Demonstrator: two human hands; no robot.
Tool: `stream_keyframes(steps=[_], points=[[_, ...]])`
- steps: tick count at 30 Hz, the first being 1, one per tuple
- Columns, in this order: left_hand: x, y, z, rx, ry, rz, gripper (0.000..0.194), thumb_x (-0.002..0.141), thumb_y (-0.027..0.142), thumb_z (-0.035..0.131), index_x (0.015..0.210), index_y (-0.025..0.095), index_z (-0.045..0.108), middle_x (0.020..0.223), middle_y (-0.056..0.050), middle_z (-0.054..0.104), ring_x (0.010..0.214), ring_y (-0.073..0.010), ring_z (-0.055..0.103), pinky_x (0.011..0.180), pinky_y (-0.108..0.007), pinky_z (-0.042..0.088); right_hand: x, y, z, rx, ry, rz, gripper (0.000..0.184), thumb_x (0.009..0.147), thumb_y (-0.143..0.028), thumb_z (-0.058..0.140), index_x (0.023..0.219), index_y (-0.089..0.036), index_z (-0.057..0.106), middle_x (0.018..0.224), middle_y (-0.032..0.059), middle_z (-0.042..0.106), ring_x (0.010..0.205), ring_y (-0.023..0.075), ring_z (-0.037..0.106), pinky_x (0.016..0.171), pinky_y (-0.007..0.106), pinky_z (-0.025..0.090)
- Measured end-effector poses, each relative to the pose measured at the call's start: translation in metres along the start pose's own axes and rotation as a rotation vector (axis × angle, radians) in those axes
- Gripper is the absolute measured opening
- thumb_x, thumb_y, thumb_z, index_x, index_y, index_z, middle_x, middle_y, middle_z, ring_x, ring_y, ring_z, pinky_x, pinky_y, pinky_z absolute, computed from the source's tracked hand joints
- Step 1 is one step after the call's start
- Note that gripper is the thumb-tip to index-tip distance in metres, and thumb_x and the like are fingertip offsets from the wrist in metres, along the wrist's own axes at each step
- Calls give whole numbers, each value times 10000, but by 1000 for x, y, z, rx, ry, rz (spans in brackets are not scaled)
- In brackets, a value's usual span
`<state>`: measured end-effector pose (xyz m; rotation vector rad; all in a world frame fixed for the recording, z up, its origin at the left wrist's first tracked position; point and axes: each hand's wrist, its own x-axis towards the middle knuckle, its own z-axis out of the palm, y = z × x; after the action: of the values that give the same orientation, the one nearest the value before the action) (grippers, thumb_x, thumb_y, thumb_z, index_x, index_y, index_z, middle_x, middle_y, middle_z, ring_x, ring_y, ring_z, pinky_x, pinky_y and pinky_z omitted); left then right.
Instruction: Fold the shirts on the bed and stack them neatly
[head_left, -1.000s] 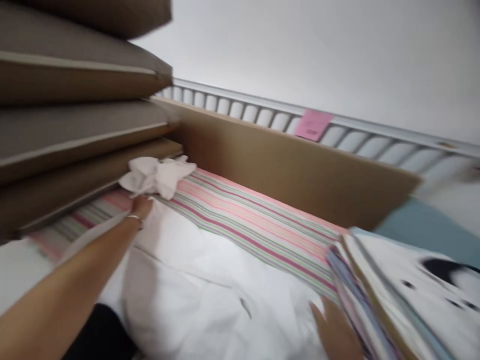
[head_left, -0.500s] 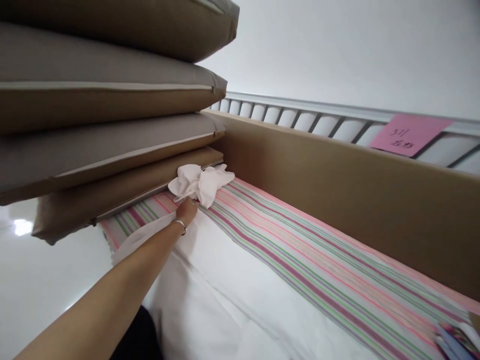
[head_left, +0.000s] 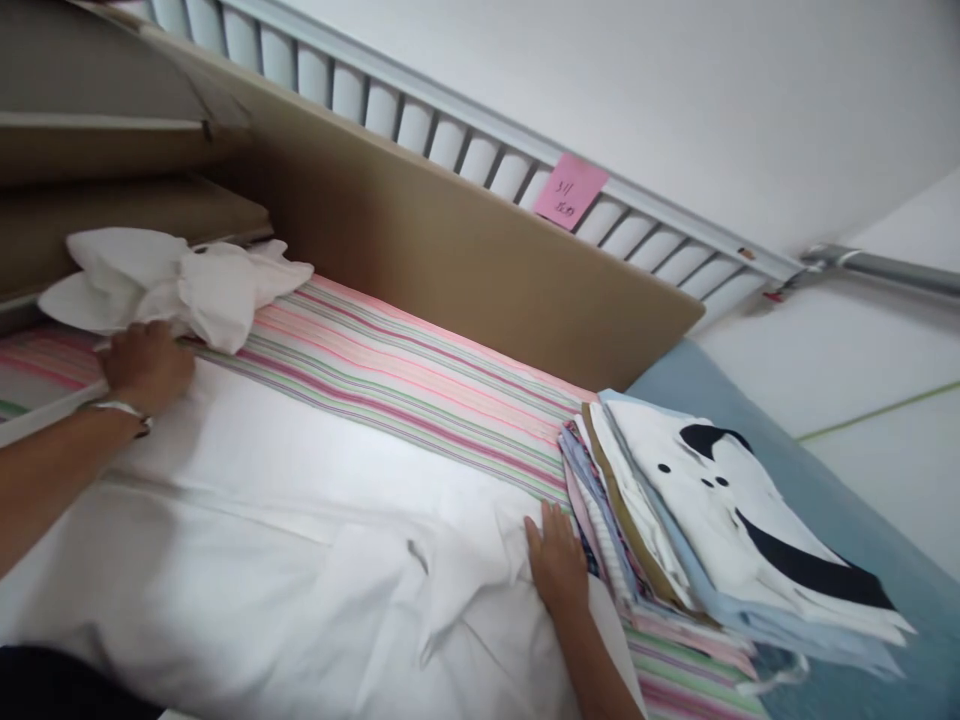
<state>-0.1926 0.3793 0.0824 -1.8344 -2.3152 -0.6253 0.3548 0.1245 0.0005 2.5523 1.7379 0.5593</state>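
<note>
A large white cloth [head_left: 300, 520] lies spread over a striped pink, green and white sheet, with some creases and a raised fold near its right part. My left hand [head_left: 150, 370], wearing a bracelet, is at the cloth's far left edge, fingers curled down on it. Just beyond those fingers sits a bunched, knotted-looking white cloth [head_left: 217, 290]; whether the two pieces are joined I cannot tell. My right hand [head_left: 559, 565] rests on the right end of the spread cloth, fingers slightly apart. Close beside it is a stack of folded clothes [head_left: 720, 510], topped by a white piece with black patches.
The striped sheet [head_left: 420, 400] runs along a brown padded board [head_left: 465, 270]. Behind that stands a pale slatted rail [head_left: 420, 120] bearing a pink paper note [head_left: 571, 190]. Brown cushions [head_left: 97, 230] are piled at the left. A blue surface [head_left: 825, 480] lies beyond the clothes stack.
My view has swung right, bringing the folded clothes stack fully into sight. My right hand has appeared on the white cloth's right end. My left hand remains at its left edge.
</note>
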Motion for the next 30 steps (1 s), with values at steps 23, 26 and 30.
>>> stream_keyframes(steps=[23, 26, 30], points=[[-225, 205, -74, -660, -1007, 227, 534, 744, 664, 408, 673, 161, 576, 641, -62, 629, 565, -183, 571, 543, -285, 426, 12, 14, -25, 685, -97, 203, 588, 878, -449, 281, 1303, -83, 456, 1386, 176, 423, 1319, 286, 321, 1075, 472, 241], [-259, 221, -85, -716, -1197, 73, 507, 679, 669, 495, 629, 165, 517, 474, 8, 503, 443, -133, 471, 432, -234, 298, 9, 29, -37, 776, -82, 142, 542, 885, -412, 250, 1246, -104, 512, 1285, 140, 539, 1221, 221, 462, 1028, 375, 348], [-276, 225, -87, -808, -1227, 69, 340, 614, 460, 647, 726, 165, 522, 479, 57, 465, 434, -101, 415, 447, -221, 271, -8, 37, -51, 827, -123, 18, 366, 808, -297, 434, 1102, -194, 626, 1163, 57, 636, 1174, 193, 512, 1021, 351, 365]])
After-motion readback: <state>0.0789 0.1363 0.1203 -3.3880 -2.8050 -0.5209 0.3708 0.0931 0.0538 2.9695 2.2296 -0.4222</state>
